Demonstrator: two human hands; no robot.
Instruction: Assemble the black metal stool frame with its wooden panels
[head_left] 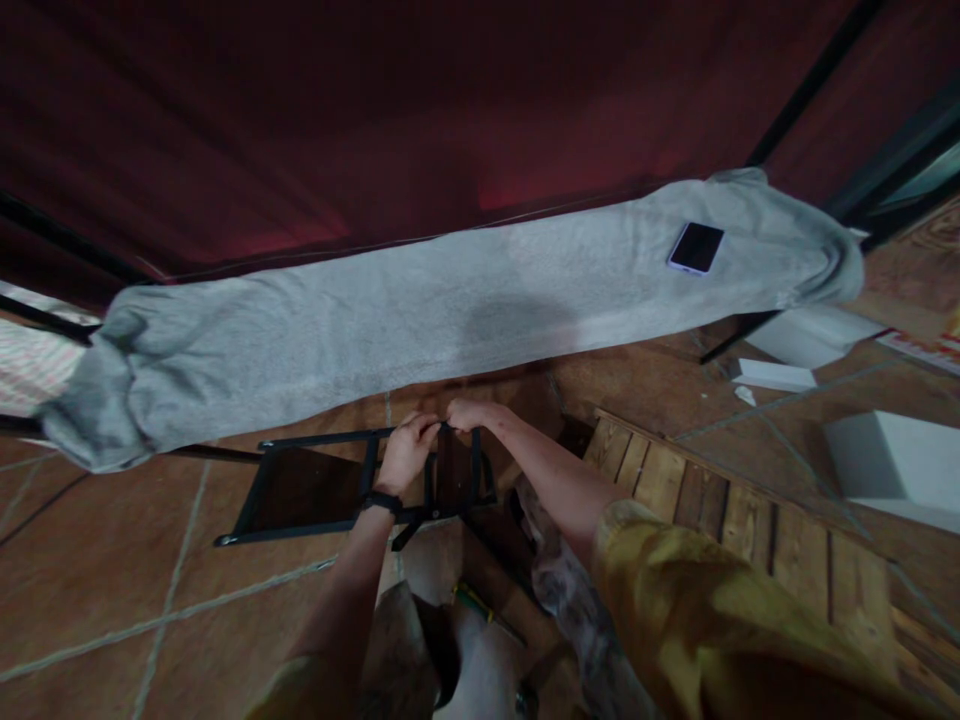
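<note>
A black metal frame [307,530] with a dark panel, perhaps a folding chair, is held low in front of me above the tiled floor. My left hand [409,452], with a dark band on its wrist, is closed, its fingers pinched at the frame's upper bar near a joint. Right beside it, my right hand [471,414] is closed at the same bar, fingertips close to the left ones. Any small part between the fingertips is too small to make out. Below the frame, a screwdriver [474,603] with a green and yellow handle lies near my legs.
A long bench covered by a grey cloth [420,310] spans the view ahead, with a phone [697,248] on its right part. Behind it hangs dark red fabric [420,120]. To the right are a slatted wooden platform [697,500] and a white box [892,460].
</note>
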